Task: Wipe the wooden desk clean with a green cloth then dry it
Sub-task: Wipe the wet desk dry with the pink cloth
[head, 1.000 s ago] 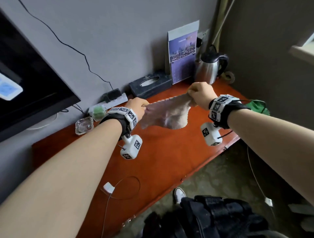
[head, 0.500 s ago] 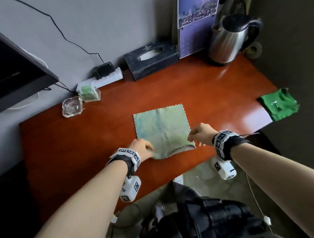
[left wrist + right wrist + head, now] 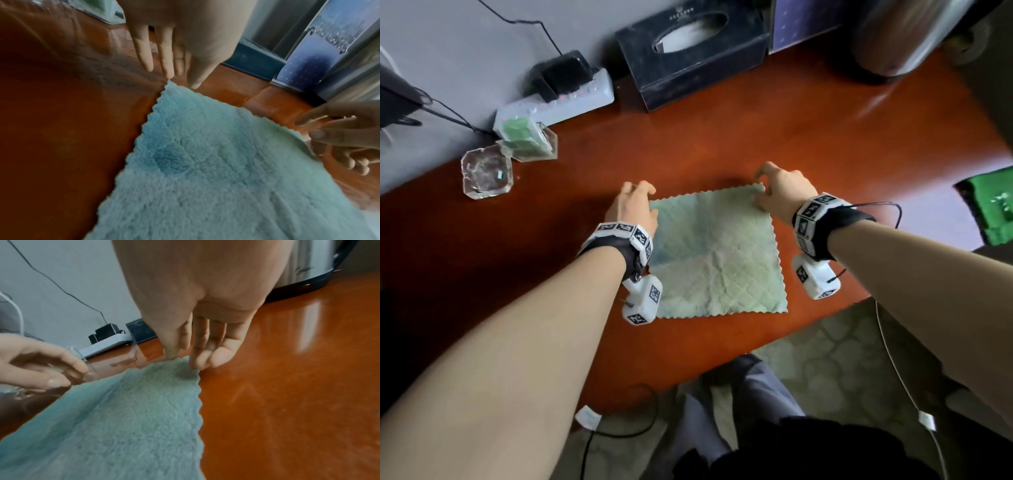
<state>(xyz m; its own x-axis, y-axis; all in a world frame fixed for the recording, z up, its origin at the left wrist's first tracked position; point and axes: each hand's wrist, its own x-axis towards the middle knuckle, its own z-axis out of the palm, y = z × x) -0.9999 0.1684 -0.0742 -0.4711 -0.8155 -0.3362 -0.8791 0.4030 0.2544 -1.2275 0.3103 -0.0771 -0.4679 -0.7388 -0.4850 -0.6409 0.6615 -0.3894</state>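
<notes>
A pale green cloth [image 3: 715, 253] lies spread flat on the red-brown wooden desk [image 3: 722, 120], near its front edge. My left hand [image 3: 633, 202] is at the cloth's far left corner; in the left wrist view its fingers [image 3: 166, 65] are straight, with their tips just touching that corner [image 3: 205, 162]. My right hand [image 3: 780, 188] is at the far right corner. There the thumb and fingertips [image 3: 197, 365] rest on the cloth [image 3: 133, 410], which lies flat under them. A second, darker green cloth [image 3: 989, 209] sits at the desk's right end.
Along the wall stand a dark tissue box [image 3: 695, 51], a white power strip [image 3: 558, 99] with a black plug, and a steel kettle [image 3: 904, 34]. At back left are a glass ashtray [image 3: 486, 174] and a clear box [image 3: 527, 137]. Cables hang below the front edge.
A second ago both hands held the cloth stretched in the air. They laid it flat on the desk, then moved from its near corners to its far corners.
</notes>
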